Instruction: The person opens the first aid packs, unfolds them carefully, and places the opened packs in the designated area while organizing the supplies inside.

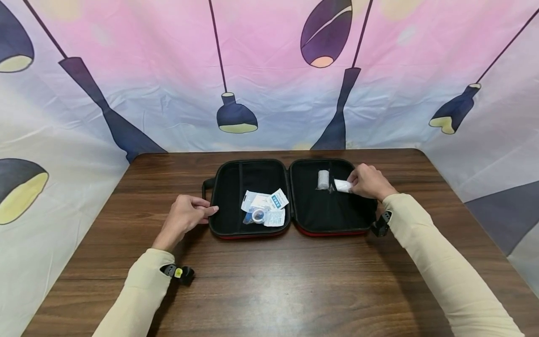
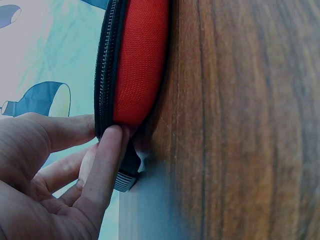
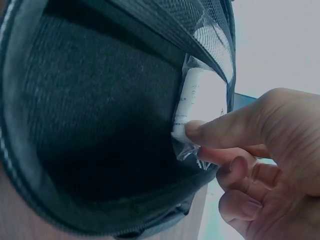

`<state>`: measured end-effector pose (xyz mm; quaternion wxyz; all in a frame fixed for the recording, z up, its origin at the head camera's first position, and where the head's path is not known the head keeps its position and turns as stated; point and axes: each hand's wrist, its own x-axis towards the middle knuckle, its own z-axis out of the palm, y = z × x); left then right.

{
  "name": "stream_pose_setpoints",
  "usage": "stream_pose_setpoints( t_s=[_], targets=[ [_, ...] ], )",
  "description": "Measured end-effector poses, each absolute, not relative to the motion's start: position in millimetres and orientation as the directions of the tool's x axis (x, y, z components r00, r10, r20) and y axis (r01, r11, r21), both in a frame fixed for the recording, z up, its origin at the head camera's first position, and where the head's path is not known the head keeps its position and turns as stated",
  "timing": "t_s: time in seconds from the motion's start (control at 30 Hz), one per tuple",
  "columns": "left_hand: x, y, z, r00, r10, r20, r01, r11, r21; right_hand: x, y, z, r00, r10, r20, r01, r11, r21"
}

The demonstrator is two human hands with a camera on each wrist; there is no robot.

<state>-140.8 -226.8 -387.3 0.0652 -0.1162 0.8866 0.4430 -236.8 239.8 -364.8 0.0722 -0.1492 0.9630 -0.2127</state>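
Note:
A red zip case with black lining (image 1: 332, 215) lies spread open on the wooden table. At its left front corner, my left hand (image 1: 185, 216) pinches the zippered edge (image 2: 107, 75) between thumb and fingers, near the black carry handle (image 1: 205, 187). My right hand (image 1: 369, 181) reaches into the right half and pinches a white rolled bandage (image 3: 200, 95) in a clear wrapper. One end of that bandage sits by the edge of the mesh pocket (image 3: 175, 22). Another white roll (image 1: 323, 179) lies inside the mesh, left of the held one.
In the case's left half lie several white and blue packets (image 1: 275, 217) and a white tape roll (image 1: 258, 216). The wooden table (image 1: 273, 285) stretches out in front of the case. A patterned cloth (image 1: 269, 70) hangs behind the table.

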Motion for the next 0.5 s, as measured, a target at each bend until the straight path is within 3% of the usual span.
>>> stream_pose_setpoints(
  t_s=[0.5],
  targets=[
    [-140.9,-226.7,-386.8,-0.964,-0.145,-0.223,-0.266,0.593,0.760,-241.1,231.1,-367.9,-0.934,-0.351,-0.070,-0.286,0.849,-0.444]
  ],
)
